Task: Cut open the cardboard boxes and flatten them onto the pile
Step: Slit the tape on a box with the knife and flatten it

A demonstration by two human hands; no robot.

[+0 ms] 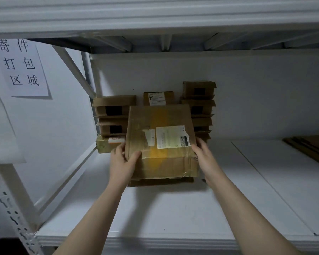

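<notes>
While left hand [122, 161] and right hand [203, 153] clasp one box [155, 118], two stacks [112, 115] [199, 105] flank one rear box [158, 98].

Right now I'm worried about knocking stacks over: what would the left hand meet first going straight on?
Probably the small yellowish box under the left stack, just past the left hand, though depth is unclear.
</notes>
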